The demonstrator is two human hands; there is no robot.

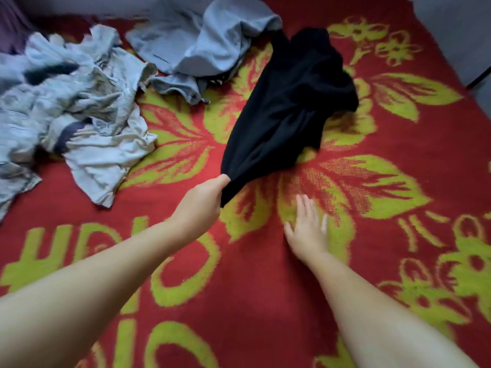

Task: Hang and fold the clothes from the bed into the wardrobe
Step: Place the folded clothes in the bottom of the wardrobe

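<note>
A black garment (287, 102) stretches across the middle of the bed, its far end bunched on the red and yellow floral blanket (265, 288). My left hand (204, 200) grips its near corner, which is lifted off the blanket. My right hand (308, 227) hovers just right of that corner with its fingers straight and spread, holding nothing. A crumpled grey garment (202, 41) lies at the back centre. A pale patterned garment (74, 110) is heaped at the left.
A grey surface (457, 30) stands at the upper right, beyond the bed's edge. A dark purple fabric (13, 25) shows at the top left corner. Bare blanket spreads in front of and to the right of my hands.
</note>
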